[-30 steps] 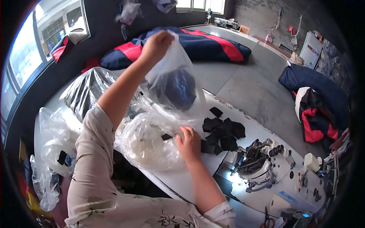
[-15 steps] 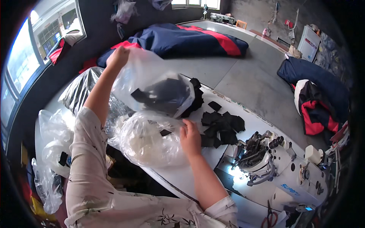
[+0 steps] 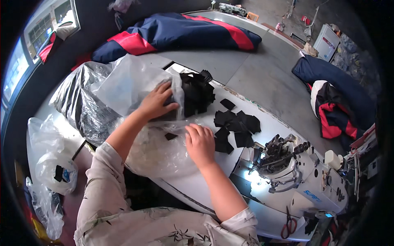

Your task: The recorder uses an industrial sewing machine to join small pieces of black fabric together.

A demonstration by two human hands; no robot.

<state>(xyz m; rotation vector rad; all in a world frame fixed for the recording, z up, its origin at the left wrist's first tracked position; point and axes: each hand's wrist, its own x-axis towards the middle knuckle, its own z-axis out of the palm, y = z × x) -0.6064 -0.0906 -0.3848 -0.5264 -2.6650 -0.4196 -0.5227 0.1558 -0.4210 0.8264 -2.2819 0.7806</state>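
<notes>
Counted two bare hands, one left (image 3: 158,102) and one right (image 3: 200,145), on two forearms reaching up out of two pale sleeves (image 3: 100,172). Held the left palm down on the upper bag (image 3: 131,82), close to its mouth, with fingers spread and thumb out toward the right. Held the right nearer the body, with fingers loosely bent, pointing away, tips at the right edge of the lower bag (image 3: 154,158). Could not tell about a pinch on the film there.

Saw one heap of black patches (image 3: 197,94) at the upper bag's mouth, just right of the left fingers, too overlapped to count. Noted one small black piece (image 3: 170,136) between the two sets of fingers, on or inside the lower bag, unclear which. Counted one pile of patches (image 3: 238,125) just right of the right fingers, several overlapping, plus one single patch (image 3: 227,104) slightly beyond.

Found one silvery bag (image 3: 78,98) left of the left fingers, and bunched clear plastic (image 3: 49,135) farther left. Saw one lit machine (image 3: 283,164) to the right of the right fingers, and one pair of scissors (image 3: 289,223) lower, toward the body. Spotted two navy-and-red bundles: one (image 3: 180,35) well beyond the left fingers, one (image 3: 334,110) well to the right of the right. Made out one white box (image 3: 326,41) and one chair (image 3: 252,17) farthest off.
</notes>
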